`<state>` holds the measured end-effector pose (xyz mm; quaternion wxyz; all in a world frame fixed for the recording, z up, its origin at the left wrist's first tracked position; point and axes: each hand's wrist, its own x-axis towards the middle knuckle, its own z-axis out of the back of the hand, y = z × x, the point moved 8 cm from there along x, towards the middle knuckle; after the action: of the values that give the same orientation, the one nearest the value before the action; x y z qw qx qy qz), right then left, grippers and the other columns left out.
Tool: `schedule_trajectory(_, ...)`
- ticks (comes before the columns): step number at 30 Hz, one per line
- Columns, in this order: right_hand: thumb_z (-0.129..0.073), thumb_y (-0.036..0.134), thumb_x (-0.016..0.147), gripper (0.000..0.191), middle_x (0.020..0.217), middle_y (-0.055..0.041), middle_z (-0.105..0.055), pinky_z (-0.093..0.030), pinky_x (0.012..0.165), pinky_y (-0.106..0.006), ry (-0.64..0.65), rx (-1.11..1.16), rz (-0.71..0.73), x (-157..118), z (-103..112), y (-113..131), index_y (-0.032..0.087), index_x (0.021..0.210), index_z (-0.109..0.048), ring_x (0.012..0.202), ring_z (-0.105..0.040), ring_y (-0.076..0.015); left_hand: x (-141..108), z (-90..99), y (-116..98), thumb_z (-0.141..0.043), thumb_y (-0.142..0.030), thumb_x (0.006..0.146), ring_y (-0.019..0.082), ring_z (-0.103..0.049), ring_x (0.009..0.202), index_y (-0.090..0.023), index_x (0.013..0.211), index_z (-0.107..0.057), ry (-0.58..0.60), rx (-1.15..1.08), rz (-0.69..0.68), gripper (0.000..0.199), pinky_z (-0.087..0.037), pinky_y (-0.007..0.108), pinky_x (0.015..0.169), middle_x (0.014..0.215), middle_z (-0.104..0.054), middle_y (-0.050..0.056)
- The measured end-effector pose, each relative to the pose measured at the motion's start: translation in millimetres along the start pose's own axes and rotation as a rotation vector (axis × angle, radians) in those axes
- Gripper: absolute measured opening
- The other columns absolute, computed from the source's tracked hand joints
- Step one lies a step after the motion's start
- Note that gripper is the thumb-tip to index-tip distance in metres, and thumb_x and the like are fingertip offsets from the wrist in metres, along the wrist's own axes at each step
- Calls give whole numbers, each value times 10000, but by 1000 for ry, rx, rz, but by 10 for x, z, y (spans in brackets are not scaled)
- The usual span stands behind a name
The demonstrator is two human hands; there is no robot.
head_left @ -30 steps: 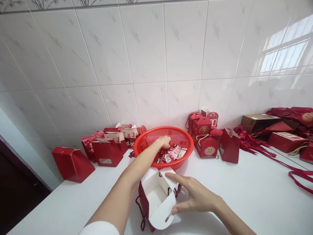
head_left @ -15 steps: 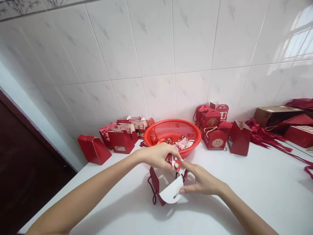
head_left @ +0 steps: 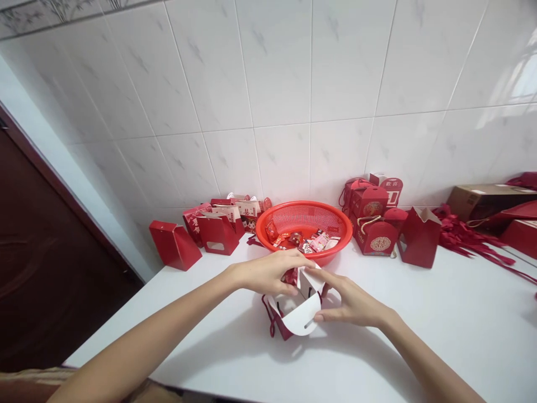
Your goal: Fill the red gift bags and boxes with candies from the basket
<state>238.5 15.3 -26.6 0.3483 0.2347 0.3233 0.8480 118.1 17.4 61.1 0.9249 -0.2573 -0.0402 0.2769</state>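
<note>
A small dark red gift box (head_left: 302,319) with white insides stands open on the table, its rounded flap folded outward and a dark red cord hanging at its left side. My right hand (head_left: 350,302) grips the box at its right side, thumb by the flap and fingers along the far edge. My left hand (head_left: 268,272) is closed around red-wrapped candy (head_left: 290,276), just above the box's opening. The fingers partly hide the candy, so its number is unclear. Behind both hands is a red plastic basket (head_left: 262,228) holding several wrapped sweets (head_left: 319,242).
Red gift boxes stand left of the basket, the nearest a plain red one (head_left: 175,246). More boxes, a round-topped one (head_left: 380,239) and an upright red one (head_left: 420,238), are to its right. Dark red ribbons (head_left: 457,229) and a cardboard box (head_left: 482,196) lie farther right on the white table (head_left: 235,358).
My left hand has lowered the candy toward the box's opening. The box looks wider open, with more of its inside showing. The view has shifted slightly left.
</note>
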Motion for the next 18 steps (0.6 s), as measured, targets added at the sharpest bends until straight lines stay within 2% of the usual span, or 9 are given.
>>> schedule_trajectory(5,-744,556,800,902,1463,-100,-536,-541,881,-379,-10,7,51,-2,18,48,332,1558,-312,950,-651,-225,-19,-27,-13,-651,-127,832,243,-579,1141,-253,1305,-601,31,-14,-41,493,-449,340,969,1230,-629,77)
schedule_trajectory(8,-747,568,790,903,1460,-119,-541,-545,888,-400,-26,-14,40,-9,29,27,301,1550,-340,958,-661,-239,-77,-26,0,-662,-123,815,229,-612,1068,-261,1233,-652,54,-35,-52,441,-471,314,920,1160,-663,55)
schedule_trajectory(10,-747,572,787,910,1478,-132,-524,-548,895,-411,-34,-19,33,-14,32,10,284,1550,-343,962,-670,-246,-130,-10,12,-655,-142,834,226,-615,1078,-272,1247,-653,49,-44,-59,432,-470,310,924,1189,-665,53)
schedule_trajectory(15,-757,575,774,917,1523,-132,-473,-558,907,-419,-50,-8,49,-26,39,30,287,1545,-352,999,-679,-257,-319,109,140,-665,-285,887,258,-579,1191,-266,1274,-642,-58,17,53,389,-441,351,994,1322,-620,68)
schedule_trajectory(18,-773,611,736,985,1548,-143,-436,-542,961,-430,-67,4,77,-34,51,65,274,1553,-337,1182,-619,-309,-456,169,218,-669,-379,888,259,-576,1186,-264,1247,-651,-119,42,121,378,-436,365,1007,1309,-619,63)
